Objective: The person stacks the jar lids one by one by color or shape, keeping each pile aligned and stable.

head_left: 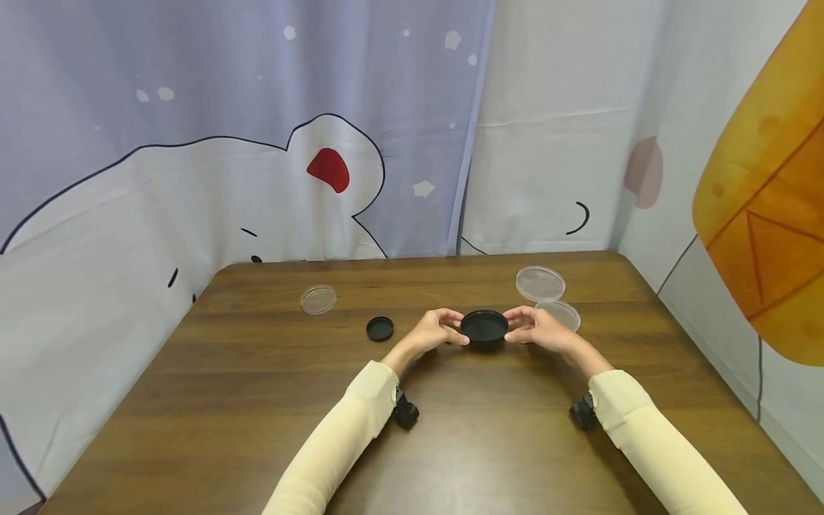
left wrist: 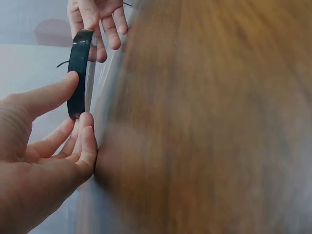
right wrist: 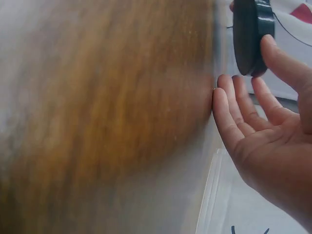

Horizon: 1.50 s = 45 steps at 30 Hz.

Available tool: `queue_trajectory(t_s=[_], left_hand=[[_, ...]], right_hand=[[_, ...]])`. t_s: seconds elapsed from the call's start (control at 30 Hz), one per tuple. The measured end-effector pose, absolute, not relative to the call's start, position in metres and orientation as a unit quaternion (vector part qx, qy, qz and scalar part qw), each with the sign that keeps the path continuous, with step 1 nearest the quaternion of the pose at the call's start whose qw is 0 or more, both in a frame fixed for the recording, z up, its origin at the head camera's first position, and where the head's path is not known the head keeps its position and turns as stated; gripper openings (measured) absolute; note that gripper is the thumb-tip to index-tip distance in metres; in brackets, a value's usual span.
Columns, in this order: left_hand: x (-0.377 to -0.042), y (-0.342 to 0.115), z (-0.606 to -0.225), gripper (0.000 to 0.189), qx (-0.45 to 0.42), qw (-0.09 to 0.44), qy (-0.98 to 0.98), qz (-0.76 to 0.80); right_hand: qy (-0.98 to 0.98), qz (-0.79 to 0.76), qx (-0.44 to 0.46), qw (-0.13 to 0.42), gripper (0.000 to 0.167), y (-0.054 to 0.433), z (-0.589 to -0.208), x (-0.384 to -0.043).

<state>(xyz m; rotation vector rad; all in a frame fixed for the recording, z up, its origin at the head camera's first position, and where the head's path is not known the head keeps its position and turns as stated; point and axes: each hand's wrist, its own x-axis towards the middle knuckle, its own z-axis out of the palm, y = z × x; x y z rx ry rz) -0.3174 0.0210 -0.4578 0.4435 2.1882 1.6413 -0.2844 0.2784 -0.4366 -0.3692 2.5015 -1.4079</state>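
My left hand (head_left: 430, 333) and right hand (head_left: 541, 330) pinch a round black dish (head_left: 484, 326) just above the wooden table (head_left: 489, 450).
Even thumb pressure should keep it level; a smaller black dish (head_left: 380, 329) and small clear dish (head_left: 318, 300) sit left; a large clear dish (head_left: 540, 284) lies far right, and a second clear dish (head_left: 565, 313), partly behind my right hand, could get in the way.

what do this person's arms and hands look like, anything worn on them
The left sleeve and right sleeve are plain pale yellow, ending in loose cuffs. A small black device sits at each cuff, the left device and right device. The left hand and right hand are bare, with no gloves.
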Motion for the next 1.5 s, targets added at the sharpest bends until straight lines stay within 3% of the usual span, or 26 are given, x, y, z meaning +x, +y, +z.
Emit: queue_trajectory(t_s=[0.37, 0.63, 1.07, 1.5], left_hand=[[-0.310, 0.020, -0.462, 0.050, 0.178, 0.159, 0.794, 0.558], [-0.310, 0.029, -0.465, 0.051, 0.163, 0.158, 0.786, 0.575], [-0.311, 0.032, -0.465, 0.049, 0.147, 0.160, 0.779, 0.588], [-0.308, 0.030, -0.453, 0.049, 0.142, 0.155, 0.789, 0.577]], right_hand=[[0.858, -0.474, -0.135, 0.146, 0.054, 0.277, -0.446, -0.287], [0.839, -0.496, -0.182, 0.133, 0.061, 0.288, -0.450, -0.285], [0.860, -0.480, -0.114, 0.127, 0.056, 0.279, -0.450, -0.282], [0.856, -0.486, -0.117, 0.135, 0.071, 0.283, -0.439, -0.274]])
